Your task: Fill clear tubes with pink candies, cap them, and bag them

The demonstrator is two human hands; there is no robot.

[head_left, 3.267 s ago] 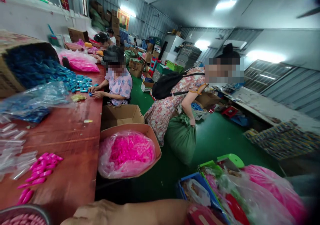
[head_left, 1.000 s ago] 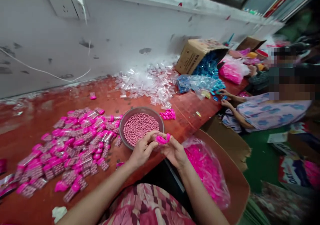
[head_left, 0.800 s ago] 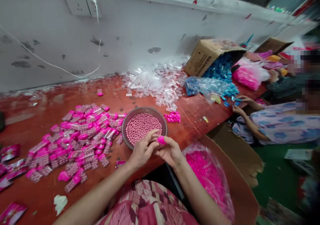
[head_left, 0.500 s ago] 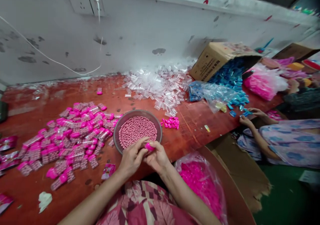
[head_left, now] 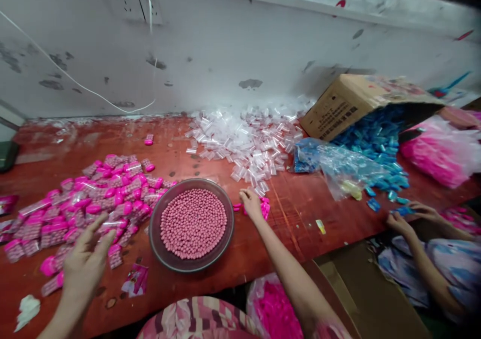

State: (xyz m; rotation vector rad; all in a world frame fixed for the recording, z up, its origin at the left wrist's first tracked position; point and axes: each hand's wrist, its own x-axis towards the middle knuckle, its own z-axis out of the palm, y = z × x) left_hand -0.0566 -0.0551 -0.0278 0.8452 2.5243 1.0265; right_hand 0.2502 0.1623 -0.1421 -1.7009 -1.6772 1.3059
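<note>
My left hand is open at the left, its fingers apart, just over the near edge of a heap of small clear bottles with bright pink caps, filled with pink beads. My right hand is at the right of a round dark bowl, its fingers curled together; whatever they hold, if anything, is hidden. Small pink caps lie right beside and partly behind that hand. Just beyond it spreads a pile of clear plastic bottles. Pink beads fill the bowl.
A tipped cardboard box spills blue pieces at the right. A co-worker's hands handle a blue piece there. A bag of pink parts stands below the table edge. A pink wrapper lies left of the bowl.
My hands were together over the bowl's near rim with a pink-capped piece. They have parted: the left moved to the bottle heap, the right to the caps. The view has shifted slightly.
</note>
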